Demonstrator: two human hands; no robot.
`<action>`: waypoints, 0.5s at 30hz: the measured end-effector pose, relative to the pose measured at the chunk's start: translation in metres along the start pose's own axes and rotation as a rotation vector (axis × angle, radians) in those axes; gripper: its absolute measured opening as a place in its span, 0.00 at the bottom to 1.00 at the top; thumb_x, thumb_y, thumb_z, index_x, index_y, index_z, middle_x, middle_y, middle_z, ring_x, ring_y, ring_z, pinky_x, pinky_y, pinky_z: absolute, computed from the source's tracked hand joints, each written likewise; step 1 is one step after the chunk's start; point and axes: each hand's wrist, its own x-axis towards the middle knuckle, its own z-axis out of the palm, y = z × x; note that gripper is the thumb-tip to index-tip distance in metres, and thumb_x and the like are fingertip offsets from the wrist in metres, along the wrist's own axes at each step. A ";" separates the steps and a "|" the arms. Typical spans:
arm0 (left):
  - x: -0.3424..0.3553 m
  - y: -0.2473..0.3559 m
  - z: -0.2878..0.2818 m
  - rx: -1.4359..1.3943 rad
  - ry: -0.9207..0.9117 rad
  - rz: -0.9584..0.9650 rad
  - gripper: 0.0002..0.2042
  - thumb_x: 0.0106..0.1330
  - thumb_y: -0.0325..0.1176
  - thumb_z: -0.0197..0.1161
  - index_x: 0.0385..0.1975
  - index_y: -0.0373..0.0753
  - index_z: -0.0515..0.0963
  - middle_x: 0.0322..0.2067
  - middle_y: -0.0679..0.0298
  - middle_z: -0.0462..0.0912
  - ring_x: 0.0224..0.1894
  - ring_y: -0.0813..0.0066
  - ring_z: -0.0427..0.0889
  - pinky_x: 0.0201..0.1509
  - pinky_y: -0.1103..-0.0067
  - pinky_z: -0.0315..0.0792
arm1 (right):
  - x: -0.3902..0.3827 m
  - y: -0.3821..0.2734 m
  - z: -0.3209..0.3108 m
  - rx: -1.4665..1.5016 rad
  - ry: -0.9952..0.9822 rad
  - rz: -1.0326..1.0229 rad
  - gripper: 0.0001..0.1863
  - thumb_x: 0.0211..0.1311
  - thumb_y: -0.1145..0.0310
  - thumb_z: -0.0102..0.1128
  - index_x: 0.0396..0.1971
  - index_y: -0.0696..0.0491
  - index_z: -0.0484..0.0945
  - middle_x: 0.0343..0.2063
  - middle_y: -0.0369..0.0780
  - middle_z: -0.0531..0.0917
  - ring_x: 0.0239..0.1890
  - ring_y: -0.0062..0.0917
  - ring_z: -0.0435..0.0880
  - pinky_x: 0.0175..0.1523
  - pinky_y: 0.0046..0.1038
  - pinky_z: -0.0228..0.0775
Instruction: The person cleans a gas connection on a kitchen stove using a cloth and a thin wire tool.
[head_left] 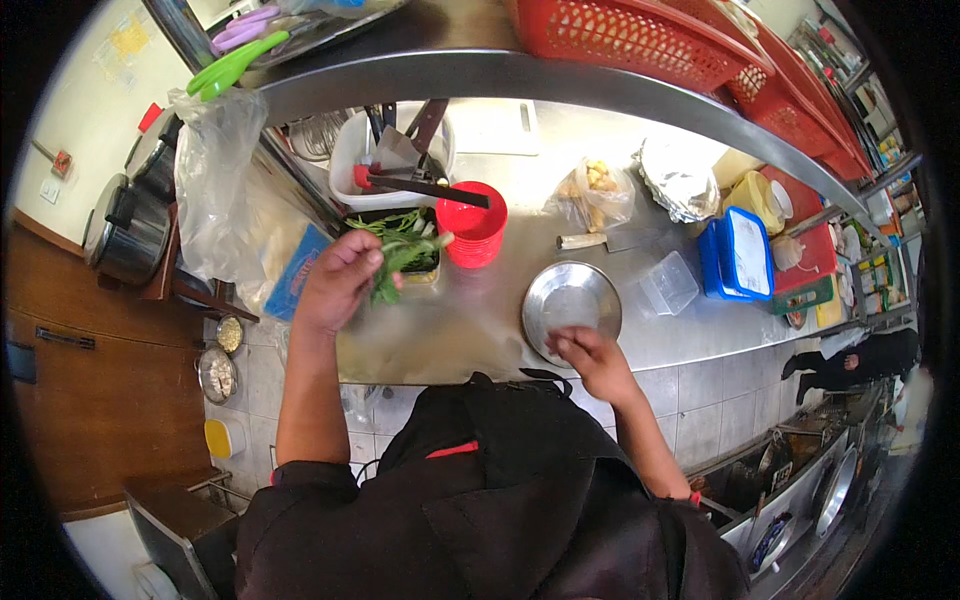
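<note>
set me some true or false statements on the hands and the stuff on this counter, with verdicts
1. The left hand holds green leaves. True.
2. The right hand is gripping the knife. False: the right hand is at the near rim of the round metal bowl, and the knife lies on the counter.
3. The red bowls are stacked one inside another. True.
4. The clear bag of pale pieces sits inside the metal bowl. False: the bag lies on the counter, beyond the knife.
5. The crumpled foil is to the right of the red bowls. True.
</note>
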 end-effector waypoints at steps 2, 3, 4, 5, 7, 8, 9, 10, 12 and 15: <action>-0.003 -0.014 0.015 -0.011 -0.114 -0.008 0.05 0.72 0.30 0.57 0.41 0.36 0.74 0.36 0.62 0.81 0.36 0.73 0.82 0.42 0.78 0.74 | 0.024 -0.027 0.014 0.100 0.003 -0.146 0.18 0.71 0.64 0.59 0.54 0.59 0.76 0.41 0.39 0.85 0.43 0.22 0.82 0.52 0.27 0.73; -0.006 -0.022 0.023 0.012 -0.187 -0.037 0.05 0.72 0.30 0.57 0.41 0.36 0.74 0.35 0.64 0.81 0.36 0.76 0.81 0.41 0.79 0.73 | 0.035 -0.034 0.023 0.180 0.012 -0.197 0.19 0.71 0.65 0.59 0.56 0.59 0.74 0.42 0.39 0.84 0.43 0.23 0.82 0.51 0.27 0.73; -0.010 -0.030 0.032 0.032 -0.254 -0.067 0.04 0.72 0.29 0.57 0.40 0.37 0.74 0.34 0.66 0.80 0.35 0.79 0.79 0.40 0.80 0.71 | 0.042 -0.038 0.026 0.281 0.009 -0.224 0.21 0.71 0.66 0.59 0.59 0.59 0.72 0.42 0.39 0.83 0.42 0.23 0.82 0.50 0.27 0.73; -0.011 -0.037 0.040 0.170 -0.315 -0.073 0.04 0.72 0.29 0.58 0.39 0.37 0.74 0.33 0.68 0.79 0.35 0.81 0.77 0.40 0.81 0.71 | 0.045 -0.039 0.027 0.316 -0.059 -0.177 0.22 0.70 0.67 0.60 0.60 0.59 0.70 0.42 0.39 0.83 0.40 0.23 0.81 0.48 0.27 0.74; -0.015 -0.049 0.052 0.336 -0.373 -0.094 0.04 0.71 0.28 0.60 0.38 0.36 0.75 0.31 0.70 0.78 0.35 0.84 0.75 0.39 0.81 0.70 | 0.052 -0.036 0.031 0.445 -0.207 -0.050 0.25 0.70 0.68 0.60 0.63 0.58 0.66 0.42 0.39 0.82 0.37 0.22 0.81 0.45 0.27 0.74; -0.017 -0.055 0.058 0.363 -0.375 -0.108 0.04 0.71 0.28 0.60 0.38 0.36 0.75 0.31 0.71 0.77 0.34 0.85 0.74 0.39 0.81 0.70 | 0.050 -0.033 0.035 0.412 -0.250 0.046 0.22 0.69 0.69 0.60 0.60 0.60 0.70 0.38 0.38 0.82 0.34 0.20 0.79 0.42 0.25 0.73; -0.019 -0.057 0.060 0.365 -0.393 -0.119 0.04 0.70 0.28 0.61 0.38 0.35 0.75 0.30 0.72 0.77 0.34 0.86 0.73 0.39 0.81 0.70 | 0.048 -0.029 0.038 0.405 -0.284 0.066 0.21 0.69 0.69 0.60 0.59 0.60 0.71 0.37 0.38 0.82 0.34 0.20 0.79 0.42 0.25 0.73; -0.020 -0.056 0.058 0.399 -0.347 -0.124 0.05 0.69 0.27 0.63 0.39 0.35 0.75 0.31 0.71 0.77 0.34 0.85 0.74 0.39 0.81 0.71 | 0.046 -0.025 0.040 0.393 -0.302 0.096 0.21 0.69 0.69 0.60 0.58 0.61 0.72 0.37 0.38 0.82 0.34 0.19 0.79 0.42 0.25 0.73; -0.019 -0.047 0.047 0.493 -0.229 -0.053 0.05 0.69 0.27 0.63 0.38 0.35 0.76 0.31 0.71 0.78 0.34 0.85 0.74 0.39 0.81 0.71 | 0.042 -0.016 0.044 0.332 -0.286 0.151 0.18 0.70 0.68 0.59 0.55 0.62 0.75 0.36 0.37 0.82 0.35 0.19 0.80 0.42 0.24 0.73; -0.011 -0.020 0.018 0.706 -0.050 0.011 0.03 0.67 0.26 0.64 0.37 0.36 0.77 0.32 0.70 0.78 0.36 0.83 0.75 0.41 0.81 0.72 | 0.040 -0.002 0.042 0.301 -0.170 0.093 0.19 0.71 0.67 0.59 0.55 0.62 0.74 0.38 0.38 0.83 0.35 0.19 0.80 0.41 0.23 0.73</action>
